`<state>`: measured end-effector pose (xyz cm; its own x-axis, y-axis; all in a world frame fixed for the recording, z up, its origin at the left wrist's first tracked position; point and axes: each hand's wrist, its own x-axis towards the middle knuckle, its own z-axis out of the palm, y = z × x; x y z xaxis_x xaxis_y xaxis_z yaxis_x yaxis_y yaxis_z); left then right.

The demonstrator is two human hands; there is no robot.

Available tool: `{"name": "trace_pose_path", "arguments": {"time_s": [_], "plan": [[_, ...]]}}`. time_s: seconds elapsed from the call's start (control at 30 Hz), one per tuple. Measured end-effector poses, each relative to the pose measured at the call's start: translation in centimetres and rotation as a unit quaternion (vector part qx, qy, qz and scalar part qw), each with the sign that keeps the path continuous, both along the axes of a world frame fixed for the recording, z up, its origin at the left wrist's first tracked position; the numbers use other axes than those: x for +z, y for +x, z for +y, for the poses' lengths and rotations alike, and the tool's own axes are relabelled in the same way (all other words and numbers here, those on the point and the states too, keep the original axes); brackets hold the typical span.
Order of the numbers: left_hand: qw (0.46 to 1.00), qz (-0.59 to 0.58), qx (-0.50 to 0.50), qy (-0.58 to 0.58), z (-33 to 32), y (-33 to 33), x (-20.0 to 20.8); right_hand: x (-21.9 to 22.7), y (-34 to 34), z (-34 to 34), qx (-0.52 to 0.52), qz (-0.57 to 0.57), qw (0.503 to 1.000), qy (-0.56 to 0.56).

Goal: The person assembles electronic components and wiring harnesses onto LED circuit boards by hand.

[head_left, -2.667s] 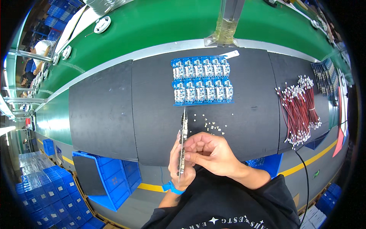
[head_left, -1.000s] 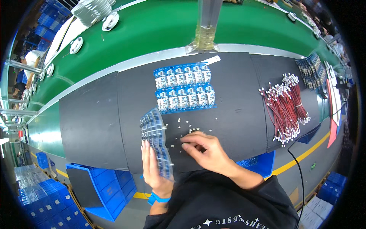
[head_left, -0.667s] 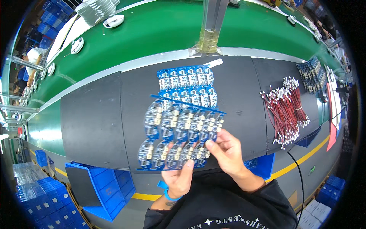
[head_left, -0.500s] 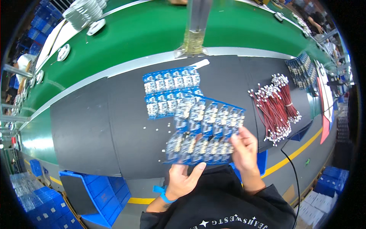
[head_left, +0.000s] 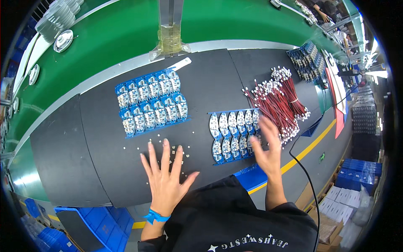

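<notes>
My left hand [head_left: 165, 182] lies flat with fingers spread on the dark mat, its fingertips among several tiny pale chips [head_left: 173, 152]. A blue circuit board panel [head_left: 233, 136], made of two rows of oval white-patterned boards, rests on the mat to the right. Over that panel's right edge is my right hand [head_left: 269, 147], thumb and fingers apart, covering part of the last boards; whether it touches them I cannot tell. A second circuit board panel [head_left: 152, 102] lies farther off to the left.
Bundles of red cables [head_left: 277, 101] with white plugs lie at the right. Behind them a stack of board panels [head_left: 306, 61] leans at the far right. A metal post [head_left: 170, 31] rises beyond the mat [head_left: 58, 145]. Blue bins [head_left: 98, 227] stand below its near edge.
The panel that was in both my hands now lies on the mat at the right. My left hand has let go and moved left; my right hand has opened. The view has shifted.
</notes>
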<state>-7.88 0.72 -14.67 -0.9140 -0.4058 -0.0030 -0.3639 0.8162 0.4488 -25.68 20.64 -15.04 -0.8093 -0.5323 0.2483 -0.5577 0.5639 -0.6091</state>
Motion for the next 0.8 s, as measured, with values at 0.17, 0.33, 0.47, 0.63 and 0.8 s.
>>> {"name": "trace_pose_path", "arguments": {"time_s": [0.17,0.33,0.47,0.63,0.8], "plan": [[0.999,-0.022,-0.033,-0.013,0.4,-0.2,-0.9,1.2,-1.5,-3.0,0.195,-0.004,0.973,0.121],[0.999,-0.005,-0.031,-0.031,0.3,-0.2,-1.0,3.2,-4.0,-6.7,0.208,-0.126,0.932,0.269],[0.999,-0.011,-0.019,-0.039,-0.4,0.1,-0.6,3.3,-5.3,-6.0,0.229,-0.142,0.940,0.211],[0.997,-0.024,0.062,-0.047,-1.0,2.0,-0.4,4.3,-4.1,0.3,-0.085,-0.342,0.923,-0.153],[0.998,-0.031,0.060,-0.018,-1.6,2.7,-0.5,1.5,0.2,5.0,-0.197,-0.417,0.885,0.062]]}}
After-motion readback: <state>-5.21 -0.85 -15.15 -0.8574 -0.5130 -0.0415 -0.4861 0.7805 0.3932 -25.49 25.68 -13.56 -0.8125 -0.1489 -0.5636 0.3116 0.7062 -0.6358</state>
